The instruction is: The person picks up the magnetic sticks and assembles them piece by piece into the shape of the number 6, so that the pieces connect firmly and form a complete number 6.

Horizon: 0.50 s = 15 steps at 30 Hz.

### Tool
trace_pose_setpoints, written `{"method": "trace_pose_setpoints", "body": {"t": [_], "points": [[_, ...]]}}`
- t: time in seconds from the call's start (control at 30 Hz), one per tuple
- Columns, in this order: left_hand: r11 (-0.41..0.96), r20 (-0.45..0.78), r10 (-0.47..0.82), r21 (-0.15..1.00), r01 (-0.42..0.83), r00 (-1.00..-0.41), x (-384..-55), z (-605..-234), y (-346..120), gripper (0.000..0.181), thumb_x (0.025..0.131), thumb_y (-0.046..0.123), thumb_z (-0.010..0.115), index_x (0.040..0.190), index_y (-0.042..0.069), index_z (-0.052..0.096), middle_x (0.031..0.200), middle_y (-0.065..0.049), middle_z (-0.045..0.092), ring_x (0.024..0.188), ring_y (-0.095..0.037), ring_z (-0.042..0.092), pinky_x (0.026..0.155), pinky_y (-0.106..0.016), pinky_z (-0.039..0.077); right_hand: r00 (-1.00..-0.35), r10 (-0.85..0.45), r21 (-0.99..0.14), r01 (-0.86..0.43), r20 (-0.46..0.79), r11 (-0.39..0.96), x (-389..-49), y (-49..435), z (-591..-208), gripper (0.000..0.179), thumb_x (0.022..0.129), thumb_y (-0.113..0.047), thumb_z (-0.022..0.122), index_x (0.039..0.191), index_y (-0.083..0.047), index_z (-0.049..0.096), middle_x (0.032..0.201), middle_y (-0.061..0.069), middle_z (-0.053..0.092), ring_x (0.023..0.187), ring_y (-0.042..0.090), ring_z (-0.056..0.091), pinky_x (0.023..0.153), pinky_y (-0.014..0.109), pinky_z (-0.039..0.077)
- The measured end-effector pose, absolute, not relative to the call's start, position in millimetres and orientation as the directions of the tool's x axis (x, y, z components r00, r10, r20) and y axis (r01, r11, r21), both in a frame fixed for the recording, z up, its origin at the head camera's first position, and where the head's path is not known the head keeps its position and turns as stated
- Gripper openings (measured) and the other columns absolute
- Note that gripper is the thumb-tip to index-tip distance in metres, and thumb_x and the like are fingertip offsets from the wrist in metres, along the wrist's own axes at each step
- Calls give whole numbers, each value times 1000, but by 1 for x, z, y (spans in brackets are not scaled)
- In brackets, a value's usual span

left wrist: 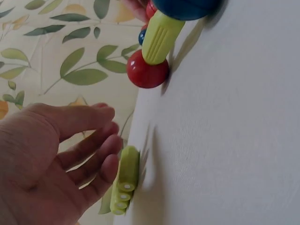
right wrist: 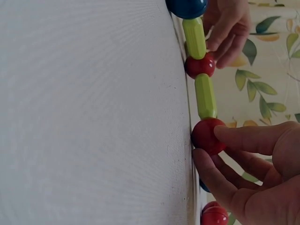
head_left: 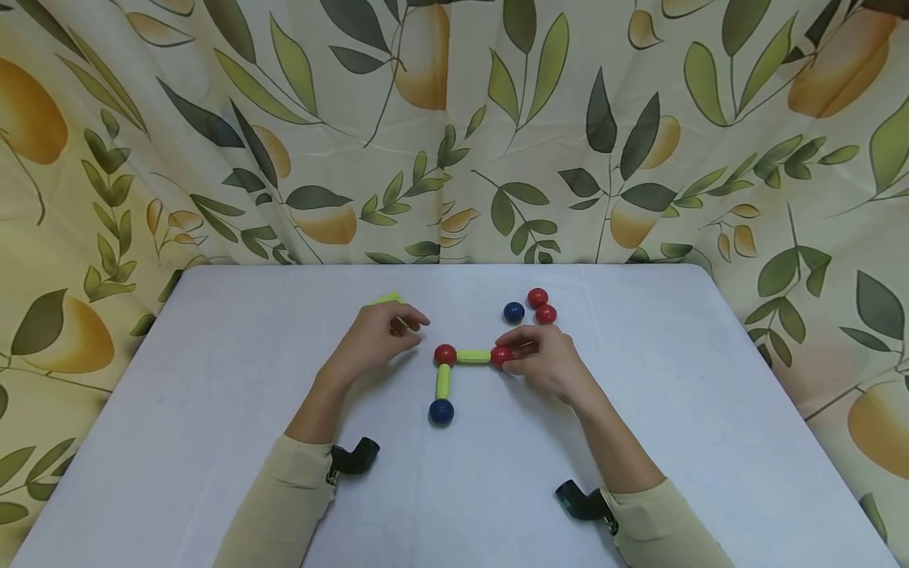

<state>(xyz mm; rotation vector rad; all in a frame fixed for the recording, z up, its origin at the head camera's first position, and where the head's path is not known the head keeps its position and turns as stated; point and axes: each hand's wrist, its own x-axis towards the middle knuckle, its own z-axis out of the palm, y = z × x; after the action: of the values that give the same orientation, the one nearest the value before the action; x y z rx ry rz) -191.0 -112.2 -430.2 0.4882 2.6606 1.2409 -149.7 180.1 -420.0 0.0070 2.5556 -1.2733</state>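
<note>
An L-shaped chain lies on the white table: a blue ball [head_left: 441,412], a green rod [head_left: 443,382], a red corner ball [head_left: 445,354], a second green rod [head_left: 473,356] and a red end ball [head_left: 500,357]. My right hand [head_left: 550,361] pinches that end ball between thumb and fingers, plain in the right wrist view, where the ball [right wrist: 206,136] touches its rod [right wrist: 205,96]. To the left of the corner ball, my left hand [head_left: 379,335] hovers with loosely bent fingers and nothing in them. Several loose green rods [left wrist: 128,168] lie beside its fingertips, mostly hidden from the head view.
Behind the right hand sit a loose blue ball [head_left: 514,313] and two red balls, one farther back [head_left: 537,297] and one nearer [head_left: 546,315]. A curtain [head_left: 483,142] printed with leaves and fruit hangs past the table's [head_left: 440,505] far edge.
</note>
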Motion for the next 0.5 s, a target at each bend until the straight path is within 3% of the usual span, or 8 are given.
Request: {"method": "trace_pose_setpoints", "body": {"t": [0.27, 0.5], "points": [[716, 43, 224, 671, 195, -974, -196, -433, -114, 24, 91, 6, 77, 114, 10, 78, 106, -9, 67, 98, -26, 63, 90, -40, 56, -959, -108, -775, 143, -262, 615, -149, 181, -420, 33, 90, -5, 79, 122, -12, 75, 111, 8, 76, 104, 25, 68, 85, 33, 57], [781, 42, 189, 599, 176, -981, -194, -438, -109, 29, 92, 5, 74, 121, 10, 75, 116, -12, 65, 106, -29, 60, 94, -42, 56, -961, -103, -772, 141, -258, 619, -149, 180, -420, 32, 90, -6, 79, 120, -13, 75, 110, 7, 76, 103, 25, 68, 85, 34, 57]]}}
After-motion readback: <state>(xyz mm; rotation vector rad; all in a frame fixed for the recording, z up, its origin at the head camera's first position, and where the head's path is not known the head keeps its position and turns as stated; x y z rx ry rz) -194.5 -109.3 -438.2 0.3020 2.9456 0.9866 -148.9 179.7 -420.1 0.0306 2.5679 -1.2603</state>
